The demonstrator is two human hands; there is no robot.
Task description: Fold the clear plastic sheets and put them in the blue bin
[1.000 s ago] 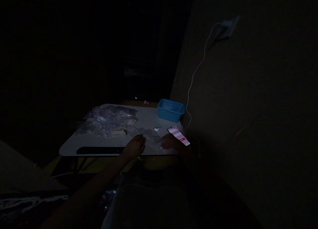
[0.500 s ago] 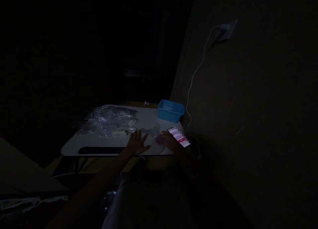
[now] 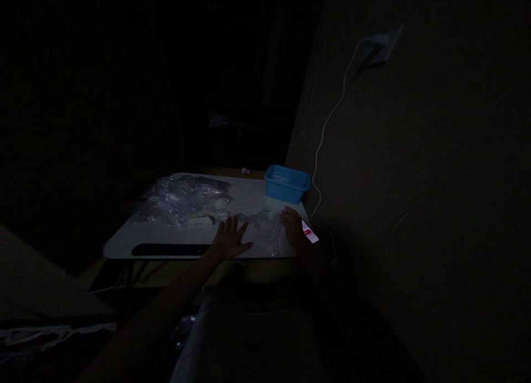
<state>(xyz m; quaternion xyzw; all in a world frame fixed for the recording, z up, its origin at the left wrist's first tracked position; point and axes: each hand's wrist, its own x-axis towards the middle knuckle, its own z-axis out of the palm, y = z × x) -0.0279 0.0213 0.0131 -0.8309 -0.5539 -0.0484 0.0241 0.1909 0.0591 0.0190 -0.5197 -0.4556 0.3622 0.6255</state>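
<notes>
My left hand (image 3: 229,239) lies flat with spread fingers on the white table (image 3: 170,237), its fingertips at the left end of a clear plastic sheet or bag (image 3: 267,228). At the right side of that plastic is my right hand (image 3: 291,223), its fingers curled; whether it pinches anything is too dark to tell. A lit phone (image 3: 309,232) lies just right of my right hand, which partly hides it. To the left is a heap of crumpled clear plastic bags (image 3: 178,197).
A blue basket (image 3: 286,190) stands at the table's back right. Behind the table's back edge lies a small white and red object (image 3: 246,171). A white cable (image 3: 318,145) runs down the wall from a socket (image 3: 384,44). The surroundings are very dark.
My right hand has moved right and slightly up, now covering more of the phone. More of the clear plastic shows between my hands. My left hand stays in place.
</notes>
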